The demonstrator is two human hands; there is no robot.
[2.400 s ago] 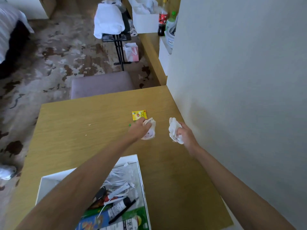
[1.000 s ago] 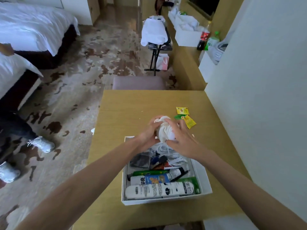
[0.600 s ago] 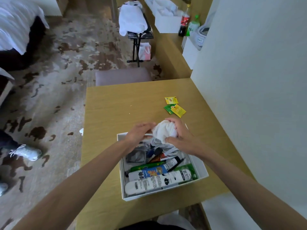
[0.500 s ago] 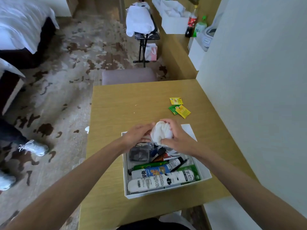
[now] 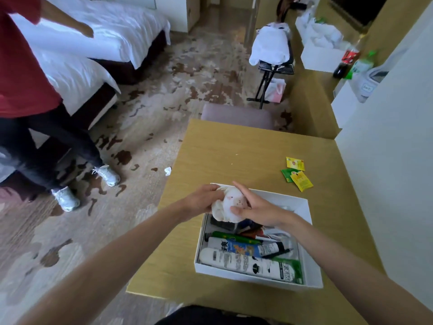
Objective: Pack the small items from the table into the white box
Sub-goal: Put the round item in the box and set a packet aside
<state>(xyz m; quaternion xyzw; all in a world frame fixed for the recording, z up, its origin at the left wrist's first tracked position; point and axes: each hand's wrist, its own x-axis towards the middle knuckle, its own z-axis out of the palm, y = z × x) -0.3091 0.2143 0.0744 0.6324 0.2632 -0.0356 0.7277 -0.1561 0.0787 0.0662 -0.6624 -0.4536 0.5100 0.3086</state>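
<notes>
Hard to see: the far left corner of the white box (image 5: 312,261) is behind the hands. A dark thing (image 5: 222,222) under them is mostly covered, so can't tell what it is. The far right part of the box is pale & blurry. Someone in a red top (image 5: 21,66) stands far left, cut off by the top edge.

In the box: a white tube (image 5: 236,259) lies along the near wall. A blue tube (image 5: 241,248) is just behind it, then a thin green thing (image 5: 234,236). A small tube (image 5: 269,248) w/ a dark tip is to the right. The print is too tiny to read.

L hand (image 5: 201,201) is curled round the left side of a white cloth ball (image 5: 230,202). R hand (image 5: 260,211) holds the other side, thumb pressed on it, fingers out straight behind. The ball is up over the box's far left corner, off the table (image 5: 234,151). 3 tea pkts (image 5: 301,181) lie on the table, far right of the box, near the wall.
</notes>
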